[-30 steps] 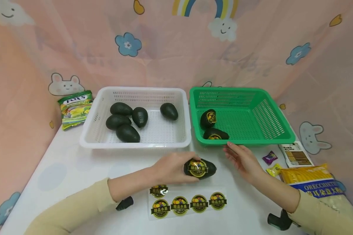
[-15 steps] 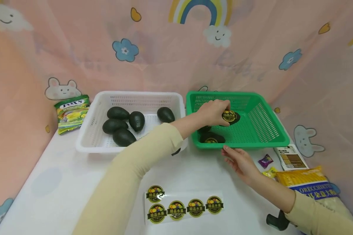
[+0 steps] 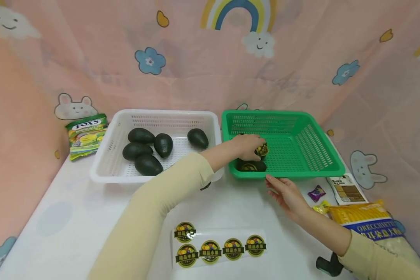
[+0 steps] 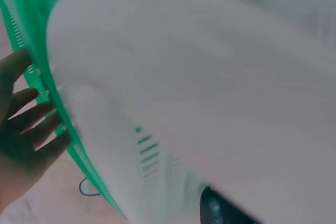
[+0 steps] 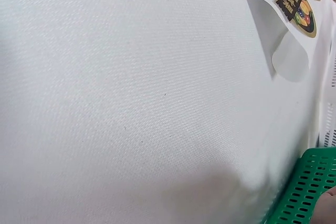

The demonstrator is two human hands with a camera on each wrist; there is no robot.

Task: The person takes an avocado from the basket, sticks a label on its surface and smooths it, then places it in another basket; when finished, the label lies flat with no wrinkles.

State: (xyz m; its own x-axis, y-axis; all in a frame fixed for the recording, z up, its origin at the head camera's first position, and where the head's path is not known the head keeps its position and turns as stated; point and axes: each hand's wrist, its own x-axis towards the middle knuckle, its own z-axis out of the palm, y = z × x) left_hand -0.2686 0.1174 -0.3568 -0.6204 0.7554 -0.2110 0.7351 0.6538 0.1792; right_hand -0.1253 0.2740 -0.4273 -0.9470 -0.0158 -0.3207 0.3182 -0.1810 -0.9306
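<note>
My left hand point(image 3: 247, 147) reaches into the green basket point(image 3: 297, 174) and grips a dark avocado point(image 3: 262, 150) with a round gold-and-black sticker, partly hidden by the fingers. Just in front of it lies another stickered avocado point(image 3: 251, 166). At the outside of the basket's front rim, my right hand point(image 3: 287, 194) touches with its fingertips. The left wrist view has the right hand point(image 4: 23, 124) with fingers spread and fairly straight beside the green wall. In the white basket point(image 3: 119, 179) to the left lie several avocados point(image 3: 148, 165) without visible stickers.
A sheet of round stickers point(image 3: 220, 252) lies on the table in front. On the right are a pasta bag point(image 3: 367, 221), wrapped candies point(image 3: 316, 193) and a brown-and-white packet point(image 3: 348, 188). A green Fox's bag point(image 3: 86, 136) leans beside the white basket.
My left hand carried the stickered avocado from over the table into the green basket, then moved it left and lower there. The right hand stays at the basket's front rim.
</note>
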